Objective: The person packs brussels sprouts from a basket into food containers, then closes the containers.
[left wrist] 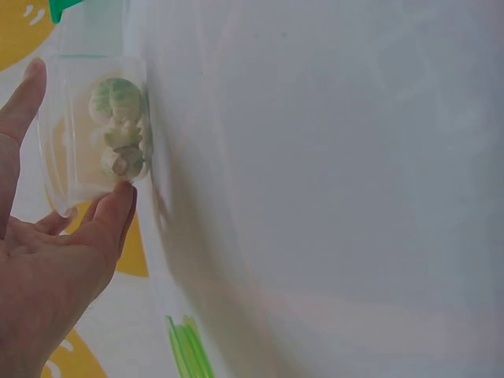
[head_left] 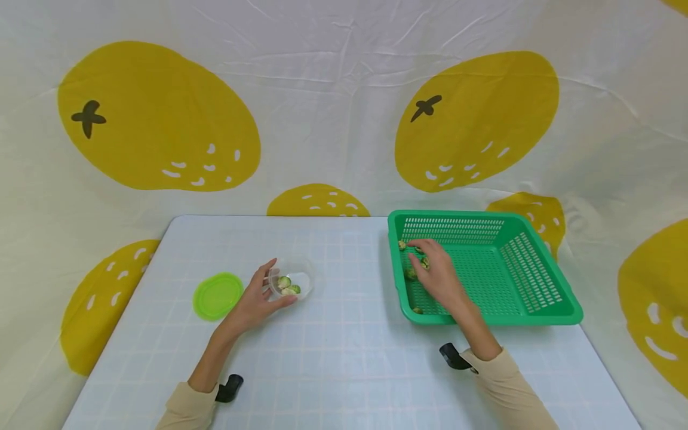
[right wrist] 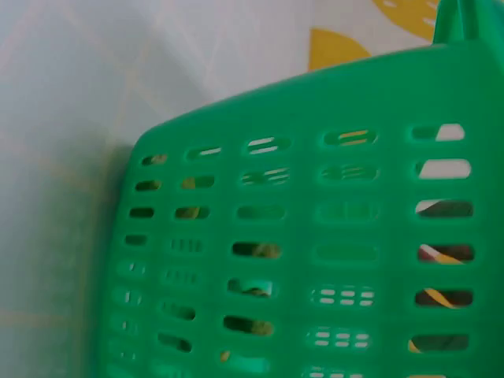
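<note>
At desk [head_left: 344, 364] L side: round lime-green lid [head_left: 216, 297], flat, just beside L hand [head_left: 259, 306]. L hand fingers curved round clear plastic bowl [head_left: 306, 280], thumb at near side, gripping it; bowl upright, w/ a few Brussels sprouts [head_left: 284, 282] on its bottom. Desk R side: green perforated basket [head_left: 518, 319], w/ loose sprouts [head_left: 411, 274] along its L end. R hand [head_left: 438, 275] inside basket, above these; thumb & index finger spread apart, a sprout visible btwn. Contact: can't tell.
</note>
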{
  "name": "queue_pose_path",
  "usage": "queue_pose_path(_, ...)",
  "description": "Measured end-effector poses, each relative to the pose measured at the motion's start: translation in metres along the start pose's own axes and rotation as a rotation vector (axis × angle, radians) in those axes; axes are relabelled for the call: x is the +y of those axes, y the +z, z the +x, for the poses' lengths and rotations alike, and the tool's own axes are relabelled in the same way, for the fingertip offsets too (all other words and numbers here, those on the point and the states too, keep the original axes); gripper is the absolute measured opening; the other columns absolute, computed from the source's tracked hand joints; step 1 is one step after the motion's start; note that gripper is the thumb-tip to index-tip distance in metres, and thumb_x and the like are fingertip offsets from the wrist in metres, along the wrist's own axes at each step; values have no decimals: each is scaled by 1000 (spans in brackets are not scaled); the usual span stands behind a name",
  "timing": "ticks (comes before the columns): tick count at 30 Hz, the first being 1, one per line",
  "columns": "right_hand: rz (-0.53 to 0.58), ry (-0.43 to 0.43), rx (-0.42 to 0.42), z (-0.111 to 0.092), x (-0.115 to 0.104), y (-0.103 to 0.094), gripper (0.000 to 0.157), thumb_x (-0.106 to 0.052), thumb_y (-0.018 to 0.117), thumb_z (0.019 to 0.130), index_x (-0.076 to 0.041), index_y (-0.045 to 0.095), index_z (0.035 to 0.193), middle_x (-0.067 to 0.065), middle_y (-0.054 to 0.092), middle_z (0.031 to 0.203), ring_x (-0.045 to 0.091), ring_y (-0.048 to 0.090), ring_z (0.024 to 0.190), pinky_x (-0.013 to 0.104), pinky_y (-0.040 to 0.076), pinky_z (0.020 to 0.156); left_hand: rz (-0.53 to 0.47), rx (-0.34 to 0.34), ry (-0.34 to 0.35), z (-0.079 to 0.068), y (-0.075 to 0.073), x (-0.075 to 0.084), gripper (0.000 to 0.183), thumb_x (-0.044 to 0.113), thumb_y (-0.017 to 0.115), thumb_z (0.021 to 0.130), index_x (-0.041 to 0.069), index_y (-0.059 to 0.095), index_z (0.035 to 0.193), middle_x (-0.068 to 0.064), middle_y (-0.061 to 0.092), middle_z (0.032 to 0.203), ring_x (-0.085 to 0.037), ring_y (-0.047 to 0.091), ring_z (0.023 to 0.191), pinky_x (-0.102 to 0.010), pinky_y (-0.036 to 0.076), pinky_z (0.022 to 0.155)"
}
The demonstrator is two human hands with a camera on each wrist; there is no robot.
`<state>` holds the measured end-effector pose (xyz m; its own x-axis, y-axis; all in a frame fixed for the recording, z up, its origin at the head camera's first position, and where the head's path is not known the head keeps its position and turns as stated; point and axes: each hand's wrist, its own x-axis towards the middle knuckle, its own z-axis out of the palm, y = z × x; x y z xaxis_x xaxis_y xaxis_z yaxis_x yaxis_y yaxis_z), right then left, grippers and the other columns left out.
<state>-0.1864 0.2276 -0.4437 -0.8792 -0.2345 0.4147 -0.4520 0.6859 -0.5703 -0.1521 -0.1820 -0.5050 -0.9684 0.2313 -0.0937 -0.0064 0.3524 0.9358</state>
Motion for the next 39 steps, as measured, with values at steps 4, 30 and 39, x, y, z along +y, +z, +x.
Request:
queue_pose_path(4,-14,19,-8,-2,7,-2,25,1,66,98,4,67,123,23,64,121,43,60,113,57,52,92,-6,-2,5,0,-1,0,106,27,84,89,9,12,164,-28,21,160,-42,25,150,-52,29,119)
queue_pose_path(30,-119,119,-251,-11,25,-19,22,7,69,94,10,67,115,29,62,113,46,59,107,58,52,85,-7,-3,-26,0,0,2,108,31,86,87,12,13,164,-26,20,162,-42,25,151,-52,31,119)
queue_pose_path(39,-152,106,-332,-12,31,-20,19,10,68,91,9,69,110,25,65,109,45,60,106,59,52,87,-6,-4,-23,-1,1,4,108,30,86,87,11,13,164,-27,21,161,-42,26,151,-51,31,119)
